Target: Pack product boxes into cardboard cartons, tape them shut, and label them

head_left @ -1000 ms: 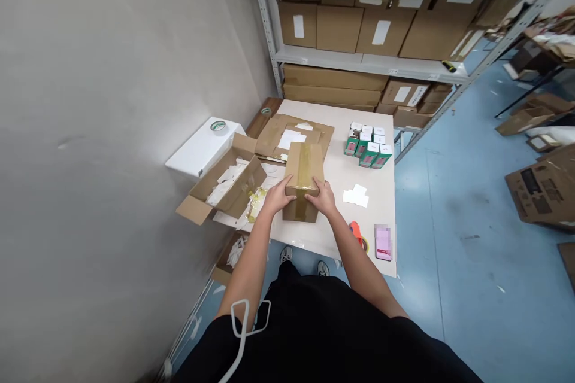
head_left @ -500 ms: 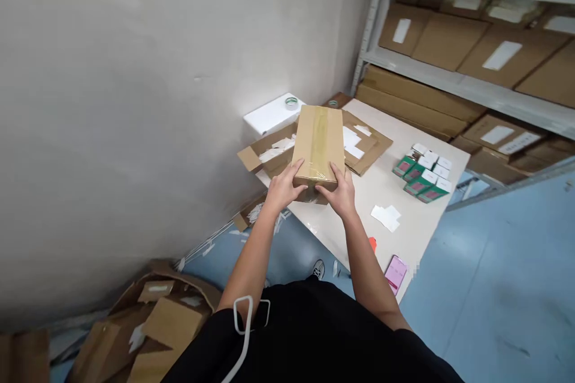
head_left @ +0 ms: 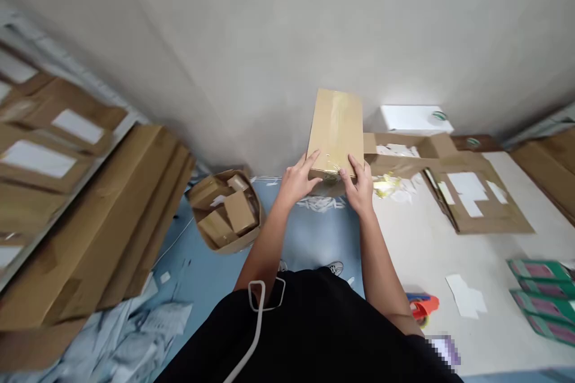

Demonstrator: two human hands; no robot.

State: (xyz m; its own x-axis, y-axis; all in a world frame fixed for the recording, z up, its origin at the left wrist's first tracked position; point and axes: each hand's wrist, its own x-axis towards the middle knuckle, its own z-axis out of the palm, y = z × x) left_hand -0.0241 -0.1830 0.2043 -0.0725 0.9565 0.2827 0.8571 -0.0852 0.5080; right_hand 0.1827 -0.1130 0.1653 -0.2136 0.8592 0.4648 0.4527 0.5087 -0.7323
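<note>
Between my two hands is a closed cardboard box (head_left: 336, 125), sealed along its top with a strip of clear yellowish tape. My left hand (head_left: 297, 181) grips its near left corner, fingers on the top and thumb against the near end. At the near right corner my right hand (head_left: 359, 184) holds it the same way. The box is raised in front of the wall, over the gap left of the table. Its underside is hidden.
At right, the white table (head_left: 404, 251) carries a flattened carton (head_left: 489, 224), green boxes (head_left: 545, 293), white paper pieces (head_left: 465, 296) and an orange tape dispenser (head_left: 424, 306). A large carton of boxes (head_left: 258, 230) stands on the floor. Shelving with long cartons (head_left: 112, 215) is at left.
My body and view have turned left, away from the table. The box has come along in both hands and is now over the floor beside the table.
</note>
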